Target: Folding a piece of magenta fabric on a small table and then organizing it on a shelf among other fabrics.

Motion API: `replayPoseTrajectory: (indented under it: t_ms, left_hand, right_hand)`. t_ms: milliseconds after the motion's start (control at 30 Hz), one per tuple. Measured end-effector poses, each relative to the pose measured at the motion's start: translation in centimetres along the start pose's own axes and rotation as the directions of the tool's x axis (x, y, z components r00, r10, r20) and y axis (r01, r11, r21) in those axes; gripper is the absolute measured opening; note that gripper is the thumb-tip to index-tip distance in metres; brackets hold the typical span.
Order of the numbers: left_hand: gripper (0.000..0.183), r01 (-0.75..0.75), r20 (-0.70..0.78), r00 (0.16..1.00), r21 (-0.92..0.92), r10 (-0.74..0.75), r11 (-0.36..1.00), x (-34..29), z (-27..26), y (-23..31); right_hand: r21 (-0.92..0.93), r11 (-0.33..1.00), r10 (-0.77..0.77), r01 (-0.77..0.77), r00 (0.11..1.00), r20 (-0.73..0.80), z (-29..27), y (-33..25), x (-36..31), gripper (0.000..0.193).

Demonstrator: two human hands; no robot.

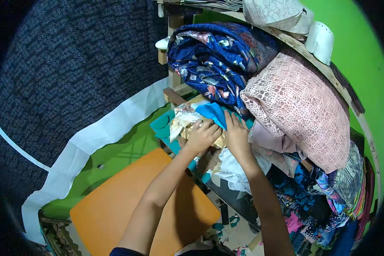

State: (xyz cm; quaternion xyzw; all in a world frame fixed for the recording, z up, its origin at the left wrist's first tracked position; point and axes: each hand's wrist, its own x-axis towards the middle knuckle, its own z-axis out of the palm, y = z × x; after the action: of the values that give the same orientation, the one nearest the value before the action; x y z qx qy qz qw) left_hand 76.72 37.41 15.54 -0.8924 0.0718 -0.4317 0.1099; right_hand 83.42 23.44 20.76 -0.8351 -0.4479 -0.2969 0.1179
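Observation:
Both my hands are in a heap of fabric pieces on a dark shelf in the middle of the view. My left hand [204, 135] has its fingers bent into a crumpled gold and cream cloth [181, 123], apparently gripping it. Beside it, my right hand [237, 132] lies with fingers stretched over the edge of a bright blue cloth [211, 112]; its thumb is hard to see. White cloth [233, 170] hangs below my right wrist. Teal fabric [161, 126] pokes out at the heap's left side.
A dark blue floral fabric roll [213, 64] and a pink patterned bundle [303, 111] lie beyond and to the right. An orange seat or board [128, 192] is below my left arm. Mixed clothes [303, 192] pile up at right. Dark patterned cloth [81, 68] hangs at left.

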Motion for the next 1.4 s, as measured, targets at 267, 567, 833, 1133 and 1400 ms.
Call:
replayPoseTrajectory:
  t_ms: [267,567,833,1133,1400]
  left_hand:
    - [0.019,-0.045,-0.254,0.965,0.081,0.064,0.996,0.1,1.1,-0.3]
    - [0.045,0.067,0.010,0.998,-0.153,-0.066,0.986,-2.5,-1.0,-0.3]
    - [0.068,0.064,0.197,0.980,-0.179,-0.028,0.982,-3.1,-3.1,-1.4]
    - [0.061,0.085,0.209,0.978,-0.290,-0.024,0.953,-3.2,-4.9,-0.5]
    - [0.058,0.141,0.252,0.965,-0.239,-0.079,0.961,-3.8,-4.3,0.1]
  right_hand:
    - [0.068,0.997,0.039,-0.038,0.999,-0.012,1.0,1.0,0.1,0.068]
    - [0.016,0.999,0.041,-0.047,0.962,0.270,-0.4,-0.9,-2.2,0.085]
    - [-0.009,1.000,-0.004,0.005,0.998,0.060,-1.5,-1.8,-3.4,0.061]
    - [-0.208,0.968,0.130,-0.139,0.990,-0.057,1.2,1.2,-3.3,0.045]
    - [-0.270,0.961,-0.071,0.065,0.997,-0.013,-0.3,-1.2,-2.8,0.023]
